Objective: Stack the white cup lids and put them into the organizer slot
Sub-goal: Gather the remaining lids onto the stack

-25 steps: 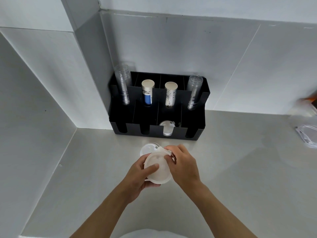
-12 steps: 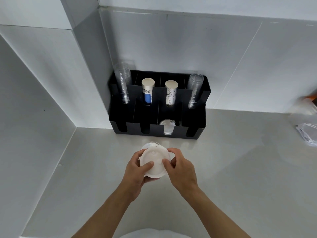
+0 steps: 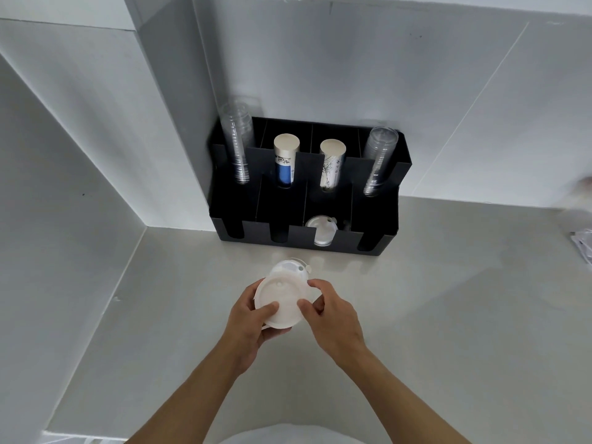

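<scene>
Both hands hold a stack of white cup lids (image 3: 282,298) above the grey counter. My left hand (image 3: 248,325) grips the stack from the left and below, thumb on top. My right hand (image 3: 333,317) pinches its right edge. Just beyond the stack, another lid (image 3: 293,269) lies on the counter, partly hidden by the held stack. The black organizer (image 3: 381,233) stands against the back wall. A few white lids (image 3: 322,232) stand on edge in its front row, in the slot second from the right.
The organizer's back row holds two stacks of clear cups (image 3: 238,145) and two paper cup stacks (image 3: 285,160). A wall corner juts out on the left. Clear plastic packaging (image 3: 581,225) lies at the right edge of the counter (image 3: 448,315).
The held stack has moved a little up and away from me, toward the lid lying on the counter. Both hands keep their grip.
</scene>
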